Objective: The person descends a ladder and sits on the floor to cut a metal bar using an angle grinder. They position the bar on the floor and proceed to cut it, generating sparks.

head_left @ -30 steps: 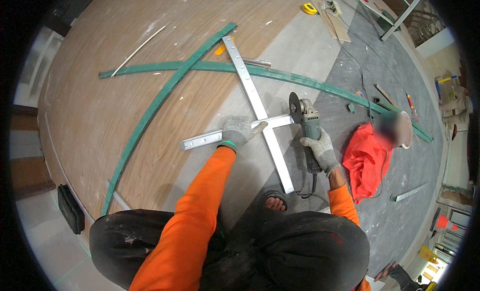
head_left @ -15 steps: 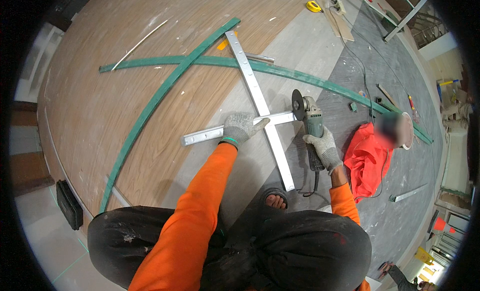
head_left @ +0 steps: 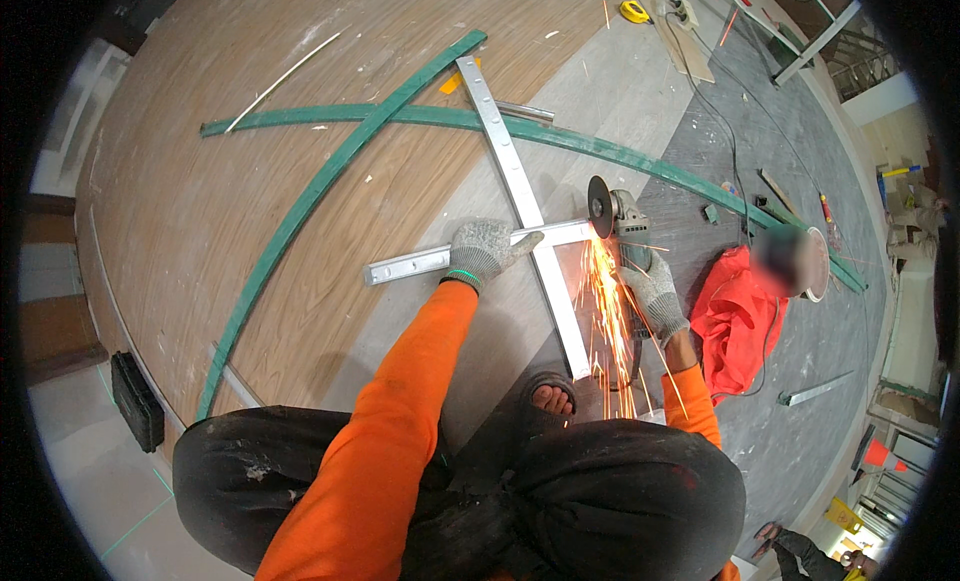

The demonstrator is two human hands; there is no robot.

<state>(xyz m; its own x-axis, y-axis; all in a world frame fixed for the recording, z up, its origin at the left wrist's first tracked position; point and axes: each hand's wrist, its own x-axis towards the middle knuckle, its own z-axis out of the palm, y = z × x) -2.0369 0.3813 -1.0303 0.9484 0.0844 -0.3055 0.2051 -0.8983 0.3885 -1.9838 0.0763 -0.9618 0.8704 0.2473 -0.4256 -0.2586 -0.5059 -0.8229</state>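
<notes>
- The work lies on the floor (head_left: 640,111), where a brown wood-look area meets a grey strip and a darker grey part to the right.
- Two long green curved strips (head_left: 300,206) cross each other on the wood-look part; they arc past the far end of the work and leave an open stretch of bare floor to the left of the left hand.
- A black box (head_left: 137,401) sits near the lower left rim, well apart from the work.
- To the right, a red cloth (head_left: 740,316) lies just beside the right hand, with a black cable (head_left: 730,151) running off toward the upper right, so there is less room on that side.
- A small metal piece (head_left: 815,389) lies on the dark floor further right.
- The left hand (head_left: 487,249), in a grey knit glove, is pressed flat with fingers closed over the short metal channel (head_left: 410,266), holding it down.
- The right hand (head_left: 655,296), also gloved, is clamped around the body of the angle grinder (head_left: 625,221).
- The grinder's disc (head_left: 600,206) stands upright at the right end of the short channel, and orange sparks (head_left: 605,311) spray toward the person's knees.
- The short channel is silvery and lies crosswise over a long metal channel (head_left: 515,181), forming a cross; the long one is perforated and runs from the green strips down toward a bare foot (head_left: 553,396).
</notes>
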